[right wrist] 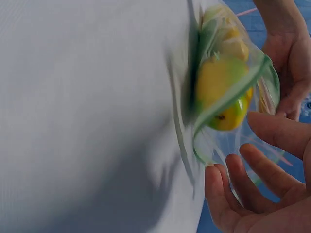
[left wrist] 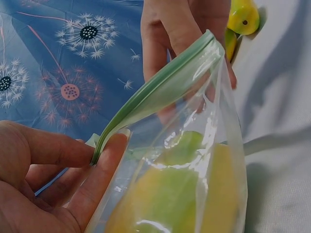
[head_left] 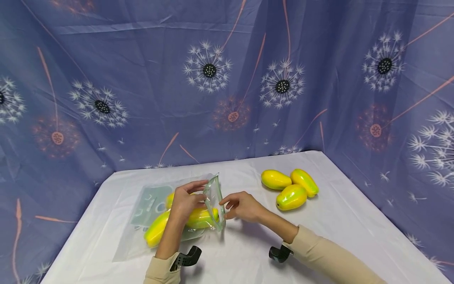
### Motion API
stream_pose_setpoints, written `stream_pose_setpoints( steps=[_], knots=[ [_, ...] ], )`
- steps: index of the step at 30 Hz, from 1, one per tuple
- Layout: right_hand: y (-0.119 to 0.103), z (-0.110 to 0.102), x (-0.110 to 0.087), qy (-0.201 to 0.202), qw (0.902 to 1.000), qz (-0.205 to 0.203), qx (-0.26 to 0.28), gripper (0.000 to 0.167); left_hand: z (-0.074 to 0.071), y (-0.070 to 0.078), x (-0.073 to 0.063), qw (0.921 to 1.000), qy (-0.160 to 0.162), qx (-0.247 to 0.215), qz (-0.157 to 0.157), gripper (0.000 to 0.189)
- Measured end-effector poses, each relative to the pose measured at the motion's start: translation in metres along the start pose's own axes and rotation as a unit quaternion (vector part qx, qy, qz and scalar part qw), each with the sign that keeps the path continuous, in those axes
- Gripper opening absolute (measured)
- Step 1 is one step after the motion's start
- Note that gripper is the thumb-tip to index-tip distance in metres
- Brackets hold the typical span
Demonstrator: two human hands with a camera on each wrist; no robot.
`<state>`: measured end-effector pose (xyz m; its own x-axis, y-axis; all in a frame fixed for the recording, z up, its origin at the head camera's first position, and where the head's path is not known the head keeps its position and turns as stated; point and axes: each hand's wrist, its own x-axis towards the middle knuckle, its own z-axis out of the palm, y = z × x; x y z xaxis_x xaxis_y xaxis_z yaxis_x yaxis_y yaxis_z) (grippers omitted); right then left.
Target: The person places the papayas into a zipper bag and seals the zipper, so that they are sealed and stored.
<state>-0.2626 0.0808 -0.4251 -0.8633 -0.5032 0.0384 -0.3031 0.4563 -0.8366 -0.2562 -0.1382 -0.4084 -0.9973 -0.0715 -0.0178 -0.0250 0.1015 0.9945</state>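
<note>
A clear zip bag with a green seal lies on its side, its mouth raised and held apart toward the right. Inside are papayas, yellow with green patches; one papaya is close to the mouth, and another papaya lies further back. My left hand pinches the green seal between thumb and fingers. At the opposite side of the mouth is my right hand, its fingers loosely bent and spread, fingertips right at the rim. Its thumb stays apart from the fingers.
Three more papayas sit grouped on the white tablecloth to the right of the hands. A blue curtain with dandelion prints stands behind and beside the table. Dark wrist cameras are strapped at both sleeves.
</note>
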Motion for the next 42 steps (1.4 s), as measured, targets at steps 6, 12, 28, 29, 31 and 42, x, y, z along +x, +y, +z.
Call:
stream_pose_setpoints(
  steps=[6,12,28,29,31,42],
  knots=[
    [-0.002,-0.020,-0.004,0.017,0.9993,0.026,-0.021,0.041,0.000,0.001,0.001,1.0000,0.002,0.005,0.002,0.044],
    [-0.001,-0.044,-0.012,0.026,0.9986,0.033,-0.033,0.042,0.001,0.002,0.002,1.0000,-0.003,0.008,0.003,0.045],
    [0.014,-0.106,-0.042,0.056,0.9940,0.048,-0.081,0.051,0.001,0.003,0.003,1.0000,-0.007,-0.002,-0.003,0.046],
    [0.016,-0.109,-0.043,0.057,0.9936,0.051,-0.083,0.051,0.001,0.003,0.003,1.0000,-0.007,-0.003,-0.005,0.046],
    [0.018,-0.115,-0.047,0.058,0.9931,0.053,-0.087,0.054,0.001,0.002,0.003,0.9999,-0.007,-0.003,-0.008,0.046],
    [0.027,-0.159,-0.065,0.042,0.9892,0.064,-0.125,0.068,-0.001,-0.001,0.004,0.9999,-0.004,0.000,-0.010,0.046]
  ],
)
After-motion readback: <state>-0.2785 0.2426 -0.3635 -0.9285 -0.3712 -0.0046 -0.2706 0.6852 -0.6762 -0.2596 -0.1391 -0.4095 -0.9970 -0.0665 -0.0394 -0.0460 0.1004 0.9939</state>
